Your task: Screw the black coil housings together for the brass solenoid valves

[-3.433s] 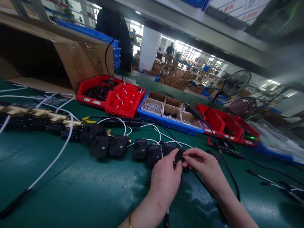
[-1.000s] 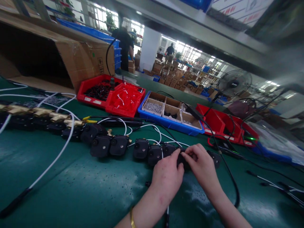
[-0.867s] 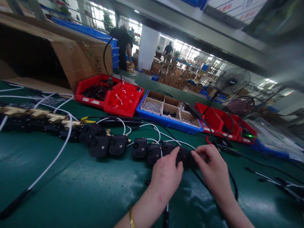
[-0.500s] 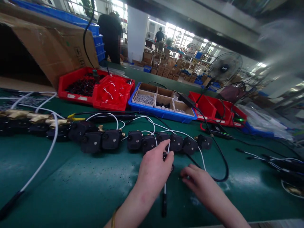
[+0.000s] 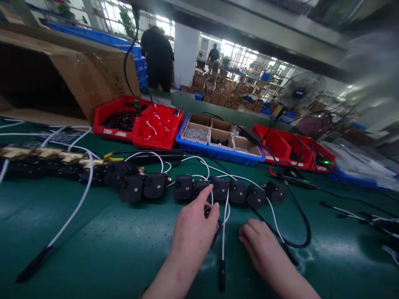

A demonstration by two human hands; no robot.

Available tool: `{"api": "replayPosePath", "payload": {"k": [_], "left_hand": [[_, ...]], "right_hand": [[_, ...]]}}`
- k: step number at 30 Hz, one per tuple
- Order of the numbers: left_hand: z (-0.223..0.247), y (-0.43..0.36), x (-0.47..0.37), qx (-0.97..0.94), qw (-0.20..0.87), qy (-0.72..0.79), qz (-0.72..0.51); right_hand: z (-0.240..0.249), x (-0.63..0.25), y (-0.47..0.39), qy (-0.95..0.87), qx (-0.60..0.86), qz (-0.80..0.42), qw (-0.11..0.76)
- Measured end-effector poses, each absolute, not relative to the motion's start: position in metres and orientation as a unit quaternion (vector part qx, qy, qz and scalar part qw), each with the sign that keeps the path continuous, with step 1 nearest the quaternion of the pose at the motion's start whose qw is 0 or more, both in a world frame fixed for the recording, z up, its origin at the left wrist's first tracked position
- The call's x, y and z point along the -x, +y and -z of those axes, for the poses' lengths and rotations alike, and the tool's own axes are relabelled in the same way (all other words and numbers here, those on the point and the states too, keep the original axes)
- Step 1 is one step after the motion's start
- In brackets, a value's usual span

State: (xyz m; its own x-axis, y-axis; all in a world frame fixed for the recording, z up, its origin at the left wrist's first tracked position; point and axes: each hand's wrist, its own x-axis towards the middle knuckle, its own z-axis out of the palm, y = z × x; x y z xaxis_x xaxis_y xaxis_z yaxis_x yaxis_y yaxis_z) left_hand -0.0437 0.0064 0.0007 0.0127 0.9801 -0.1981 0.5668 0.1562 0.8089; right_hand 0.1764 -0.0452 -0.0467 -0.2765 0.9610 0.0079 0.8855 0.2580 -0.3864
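Note:
My left hand [image 5: 193,226] is wrapped round a dark, rounded part [image 5: 217,229], mostly hidden under the palm and fingers. Its index finger points at the row of black boxes behind. Just right of that hand, a white cable [image 5: 223,236] runs down to a black plug end [image 5: 222,277] on the bench. My right hand [image 5: 257,238] is low over the green bench, its fingers curled together; whatever they may hold is hidden. Beyond both hands stand several black square housings [image 5: 183,187] with white leads and small brass fittings.
Brass-topped units [image 5: 70,158] line the left. Behind are red bins [image 5: 156,143], a blue tray [image 5: 218,155] with compartments of small parts, and a cardboard box [image 5: 93,72]. A black cable [image 5: 307,232] loops at right, near more cabled parts [image 5: 378,228]. Two people are in the background.
The view has shifted, so the bench things appear farther right. My left hand has moved left relative to the housings, and the white cable now hangs free of it. My right hand's fingers have curled closer together.

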Motion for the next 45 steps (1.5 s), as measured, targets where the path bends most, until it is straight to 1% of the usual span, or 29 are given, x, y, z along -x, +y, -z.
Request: {"api": "replayPosePath", "payload": {"k": [5,8,14,20,27,32,40,45], "left_hand": [[-0.002,0.018,0.038,-0.631,0.353,0.644,-0.250],[0.001,0.026,0.035,-0.644,0.330,0.646,-0.244],[-0.001,0.037,0.034,-0.661,0.323,0.646,-0.204],[-0.005,0.038,0.035,-0.669,0.321,0.641,-0.198],[-0.006,0.039,0.034,-0.676,0.309,0.639,-0.196],[-0.010,0.037,0.035,-0.676,0.315,0.638,-0.192],[-0.011,0.037,0.035,-0.669,0.329,0.639,-0.187],[-0.010,0.029,0.047,-0.641,0.364,0.628,-0.250]], "right_hand": [[0.006,-0.161,0.001,-0.790,0.562,-0.114,0.218],[-0.007,-0.144,0.032,-0.799,0.547,-0.072,0.240],[0.003,-0.124,0.059,-0.820,0.540,-0.030,0.187],[0.008,-0.125,0.065,-0.817,0.558,-0.008,0.147],[0.005,-0.116,0.070,-0.796,0.594,-0.018,0.113],[0.006,-0.117,0.076,-0.771,0.626,-0.038,0.112],[0.018,-0.124,0.084,-0.753,0.629,-0.082,0.175],[-0.003,-0.132,0.067,-0.745,0.605,-0.099,0.264]]}}
